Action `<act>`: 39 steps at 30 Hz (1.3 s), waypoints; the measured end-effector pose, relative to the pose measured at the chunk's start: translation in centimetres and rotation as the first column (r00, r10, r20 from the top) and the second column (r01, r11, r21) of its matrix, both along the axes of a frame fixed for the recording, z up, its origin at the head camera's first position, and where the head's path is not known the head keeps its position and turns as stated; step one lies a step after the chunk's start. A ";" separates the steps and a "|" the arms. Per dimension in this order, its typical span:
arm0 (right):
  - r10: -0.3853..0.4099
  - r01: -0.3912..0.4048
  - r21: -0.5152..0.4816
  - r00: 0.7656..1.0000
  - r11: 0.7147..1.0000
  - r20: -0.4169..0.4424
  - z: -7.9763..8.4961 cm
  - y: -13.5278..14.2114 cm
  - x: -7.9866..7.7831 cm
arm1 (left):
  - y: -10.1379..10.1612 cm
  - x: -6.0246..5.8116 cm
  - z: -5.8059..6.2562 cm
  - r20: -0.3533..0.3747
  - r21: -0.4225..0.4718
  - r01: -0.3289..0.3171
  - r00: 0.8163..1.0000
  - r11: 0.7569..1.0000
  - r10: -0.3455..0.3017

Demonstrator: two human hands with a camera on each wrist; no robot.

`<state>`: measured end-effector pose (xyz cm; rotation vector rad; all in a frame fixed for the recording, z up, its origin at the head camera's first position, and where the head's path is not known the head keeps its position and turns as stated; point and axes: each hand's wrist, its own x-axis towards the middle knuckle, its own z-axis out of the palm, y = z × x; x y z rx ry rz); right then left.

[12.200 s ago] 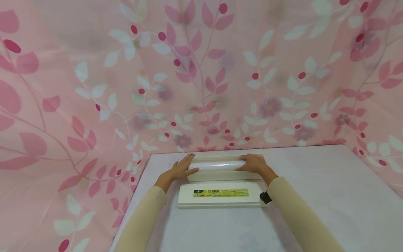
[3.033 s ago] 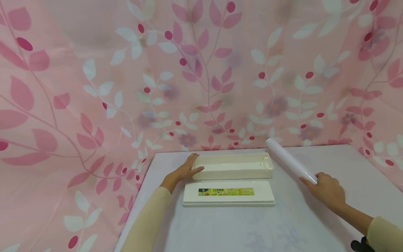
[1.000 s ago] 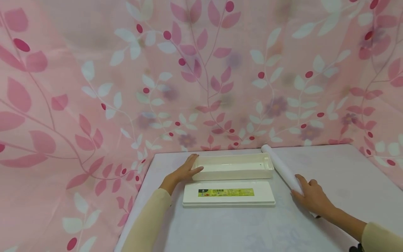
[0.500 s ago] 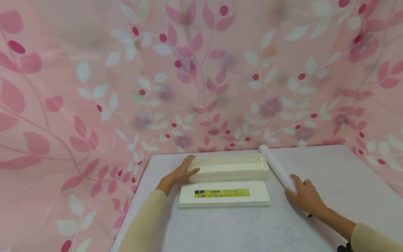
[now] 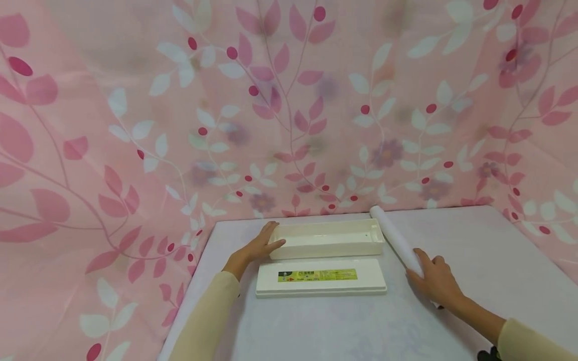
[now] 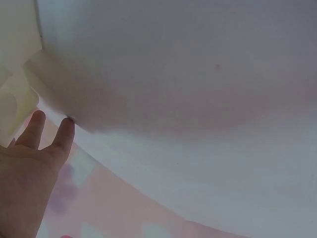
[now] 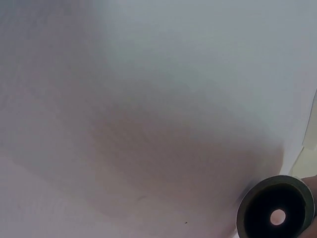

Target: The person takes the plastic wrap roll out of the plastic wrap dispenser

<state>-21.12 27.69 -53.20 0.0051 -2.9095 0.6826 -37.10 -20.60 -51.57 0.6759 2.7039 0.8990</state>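
Note:
My left hand (image 5: pixel 259 245) rests at the left end of an uncovered cream box (image 5: pixel 327 249), thumb over the front rim and fingers toward the back. In the left wrist view, that hand (image 6: pixel 29 178) has fairly straight fingers beside the cream box (image 6: pixel 12 111). To the right, a white roll of cling film (image 5: pixel 397 240) slants from the table's back edge toward me, its far end close to the box's back right corner. My right hand (image 5: pixel 438 283) grips its near part. The right wrist view shows the roll's hollow end (image 7: pixel 257 213), with only a bit of hand visible.
A flat white lid (image 5: pixel 372 276) with a yellow-green printed label (image 5: pixel 316 275) lies in front of the box. White cloth covers the table (image 5: pixel 316 331). A pink leaf-patterned curtain (image 5: pixel 289 115) hangs behind and at both sides.
Earlier both hands held the roll at the box. The right hand then took it rightward, raised, and lowered it beside the box. Over the last half second, hands and things barely move.

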 end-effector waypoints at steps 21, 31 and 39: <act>-0.035 0.032 0.050 0.998 0.998 0.060 0.6 0.2 -0.8 | 0.2 -0.3 -0.1 0.013 0.010 0.002 1.000 1.000 -0.002; -0.006 0.003 0.047 0.998 0.999 0.060 0.5 0.1 -0.3 | -0.1 0.6 0.1 0.011 -0.031 -0.007 1.000 0.999 0.008; 0.050 -0.045 0.063 0.995 0.997 -0.090 2.6 0.3 -2.4 | -0.1 0.5 0.5 -0.047 -0.082 -0.054 0.998 0.995 0.050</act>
